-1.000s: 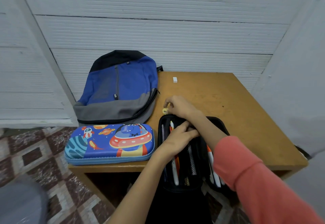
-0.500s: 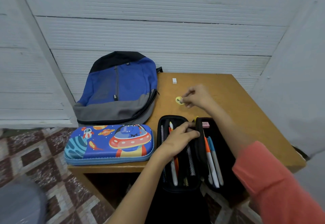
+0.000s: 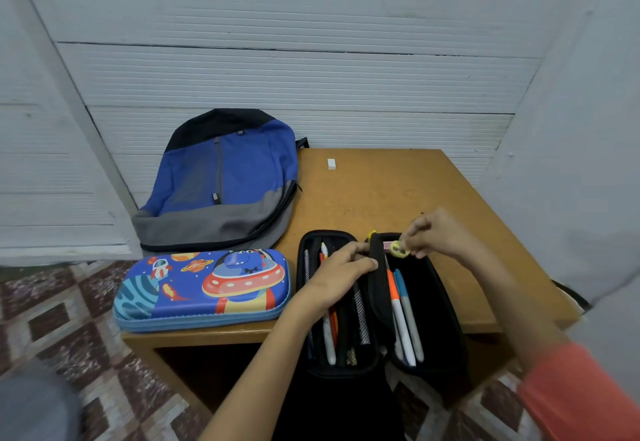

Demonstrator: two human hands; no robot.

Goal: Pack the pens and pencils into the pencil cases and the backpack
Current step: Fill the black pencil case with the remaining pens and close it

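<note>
R fingers round yellow item above black case, L fingers round its divider

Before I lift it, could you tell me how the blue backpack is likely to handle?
The blue backpack lies flat and sagging, so it is probably nearly empty, light and floppy. If pushed across the table, its soft fabric would likely bunch or drag rather than slide.

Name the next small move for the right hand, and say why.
Probably lower the small yellow piece into the right half of the black pencil case and let go. The right hand pinches it just above that half's far end, beside a pink eraser, while the left hand grips the middle flap.
</note>
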